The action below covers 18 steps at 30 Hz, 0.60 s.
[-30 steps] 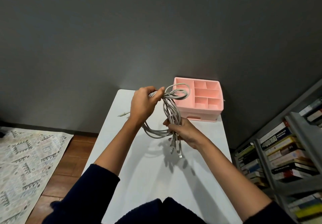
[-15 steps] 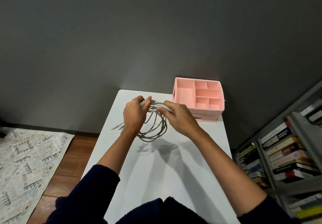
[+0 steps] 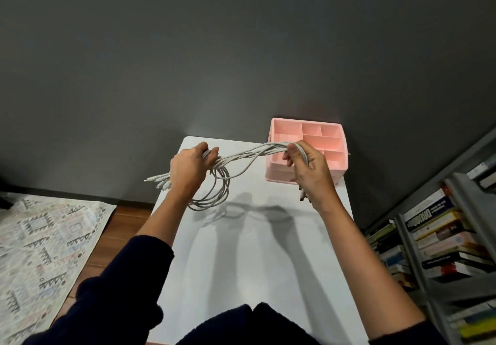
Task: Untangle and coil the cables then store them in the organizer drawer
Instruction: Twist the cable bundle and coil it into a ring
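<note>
Two dark-sleeved forearms (image 3: 357,250) are seen reaching out over a white table (image 3: 241,264), and a bundle of pale grey cables (image 3: 249,154) is held up between the hands, clear of the tabletop. The left hand (image 3: 189,168) is closed around one part of the bundle. A cluster of plug ends (image 3: 158,181) sticks out past it to the left, and a slack loop (image 3: 217,197) is left hanging beneath it. Whether that loop touches the surface cannot be told. The right hand (image 3: 311,172) is curled over the other part of the bundle, and more connectors (image 3: 303,195) are let dangle below the wrist. Between the two grips the strands are drawn out in a shallow, sagging span, so the long axis of the bundle is laid across the view from left to right, roughly parallel to the table's far edge. The strands are seen to be thin, limp and alike, lying side by side rather than knotted along the span, and the coiling is judged unfinished. Just beyond the right hand a pink organizer (image 3: 345,156) is set at the far right corner of the table, its top divided into compartments. The right hand is much the nearer to it, the left being well apart. The drawer (image 3: 280,173) is taken to be in the front face, partly hidden by that hand. It appears to be pushed in, so it would likely have to be opened before anything could be stored.
</note>
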### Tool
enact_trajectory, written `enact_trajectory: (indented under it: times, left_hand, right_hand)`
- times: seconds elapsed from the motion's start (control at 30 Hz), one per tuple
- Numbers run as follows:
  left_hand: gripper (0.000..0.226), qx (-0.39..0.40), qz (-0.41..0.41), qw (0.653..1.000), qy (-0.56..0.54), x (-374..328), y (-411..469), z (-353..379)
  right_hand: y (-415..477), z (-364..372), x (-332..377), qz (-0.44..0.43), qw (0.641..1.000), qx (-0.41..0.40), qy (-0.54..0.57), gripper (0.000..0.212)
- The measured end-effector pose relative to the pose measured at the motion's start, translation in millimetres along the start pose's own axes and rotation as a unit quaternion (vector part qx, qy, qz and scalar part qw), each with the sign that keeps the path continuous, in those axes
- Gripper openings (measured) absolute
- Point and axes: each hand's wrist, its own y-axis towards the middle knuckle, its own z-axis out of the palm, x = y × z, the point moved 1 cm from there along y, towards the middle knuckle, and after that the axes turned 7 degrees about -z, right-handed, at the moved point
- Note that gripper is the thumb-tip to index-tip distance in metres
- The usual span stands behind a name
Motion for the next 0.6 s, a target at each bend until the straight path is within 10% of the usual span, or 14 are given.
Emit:
enact_trajectory:
  times: [0.43, 0.6]
  left_hand:
    - [0.039, 0.016, -0.064, 0.990, -0.126, 30, 10, -23]
    - [0.039, 0.061, -0.108, 0.966, -0.227, 15, 4, -26]
  right_hand:
    - [-34, -45, -68, 0.137, 0.986, 0.002, -0.090, 0.027]
    - [-60, -48, -109, 0.209, 0.949, 0.173, -0.162, 0.022]
